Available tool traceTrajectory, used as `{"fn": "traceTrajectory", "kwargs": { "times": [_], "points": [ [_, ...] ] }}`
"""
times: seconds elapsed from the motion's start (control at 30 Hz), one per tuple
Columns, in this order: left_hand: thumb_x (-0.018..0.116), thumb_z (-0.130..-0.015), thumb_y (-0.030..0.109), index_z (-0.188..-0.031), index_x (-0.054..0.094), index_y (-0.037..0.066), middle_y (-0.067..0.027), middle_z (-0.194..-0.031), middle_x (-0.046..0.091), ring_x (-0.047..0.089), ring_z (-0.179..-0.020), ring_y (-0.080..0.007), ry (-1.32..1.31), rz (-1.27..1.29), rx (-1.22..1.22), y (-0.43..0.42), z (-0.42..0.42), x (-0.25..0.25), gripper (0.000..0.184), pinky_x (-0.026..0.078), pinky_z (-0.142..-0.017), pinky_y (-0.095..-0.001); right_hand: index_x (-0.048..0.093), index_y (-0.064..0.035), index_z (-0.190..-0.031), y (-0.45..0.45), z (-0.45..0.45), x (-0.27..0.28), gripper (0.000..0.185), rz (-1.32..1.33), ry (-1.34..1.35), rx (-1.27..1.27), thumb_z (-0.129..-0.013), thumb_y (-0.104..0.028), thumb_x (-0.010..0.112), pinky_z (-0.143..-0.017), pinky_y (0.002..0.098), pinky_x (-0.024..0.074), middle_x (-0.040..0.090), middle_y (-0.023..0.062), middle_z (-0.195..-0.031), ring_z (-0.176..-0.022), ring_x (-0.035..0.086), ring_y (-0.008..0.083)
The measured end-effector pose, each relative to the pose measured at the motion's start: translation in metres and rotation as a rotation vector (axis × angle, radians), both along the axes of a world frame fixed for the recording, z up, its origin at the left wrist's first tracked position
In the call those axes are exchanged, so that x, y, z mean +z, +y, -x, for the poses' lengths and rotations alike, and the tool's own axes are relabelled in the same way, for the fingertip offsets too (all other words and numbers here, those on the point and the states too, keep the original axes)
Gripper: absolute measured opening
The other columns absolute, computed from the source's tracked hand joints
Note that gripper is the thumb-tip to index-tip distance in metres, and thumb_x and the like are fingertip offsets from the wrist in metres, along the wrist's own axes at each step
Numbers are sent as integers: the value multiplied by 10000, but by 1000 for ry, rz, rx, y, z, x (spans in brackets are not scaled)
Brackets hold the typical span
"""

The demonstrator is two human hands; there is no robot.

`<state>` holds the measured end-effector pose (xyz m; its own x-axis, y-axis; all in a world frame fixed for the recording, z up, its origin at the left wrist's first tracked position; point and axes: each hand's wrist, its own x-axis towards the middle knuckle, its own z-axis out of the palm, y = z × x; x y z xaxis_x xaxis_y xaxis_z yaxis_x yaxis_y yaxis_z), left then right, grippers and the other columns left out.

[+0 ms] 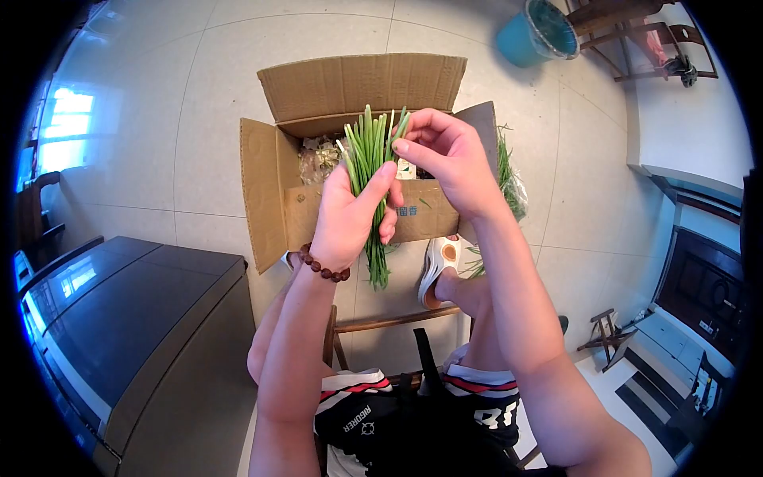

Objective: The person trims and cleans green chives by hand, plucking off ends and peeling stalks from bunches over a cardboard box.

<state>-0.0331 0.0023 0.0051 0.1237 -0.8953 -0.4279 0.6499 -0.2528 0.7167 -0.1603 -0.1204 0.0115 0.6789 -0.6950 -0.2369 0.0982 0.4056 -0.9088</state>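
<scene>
A bunch of green chives (367, 147) is gripped in my left hand (346, 211), thumb across the stems, pale cut ends upward and leafy tips hanging below. At the upper right of the bunch, my right hand (451, 165) has its thumb and index finger pinched at one stem's end. Both hands are above an open cardboard box (362, 87) whose flaps are folded out. Inside the box, clear crumpled plastic (319, 159) and some scraps show; the hands and bunch cover the rest.
More chives (507, 171) lie in a plastic bag right of the box. A blue bucket (524, 41) stands on the tiled floor (278, 40) at the upper right. A dark glossy cabinet (143, 318) is at the left. A wooden stool bar (397, 319) crosses below the box, near my sandalled foot.
</scene>
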Motion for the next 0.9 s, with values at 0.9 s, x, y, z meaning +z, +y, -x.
{"fn": "traceTrajectory", "kwargs": {
  "times": [0.9],
  "points": [
    [603,-1008,222,-926,517,116,67,-682,430,315,-484,-1,-180,-378,-287,9,-37,-3,159,248,-417,-189,535,-4,-1186,-68,78,12,263,117,-414,-957,-927,-1,583,-815,369,563,619,118,-948,-902,647,247]
  ]
}}
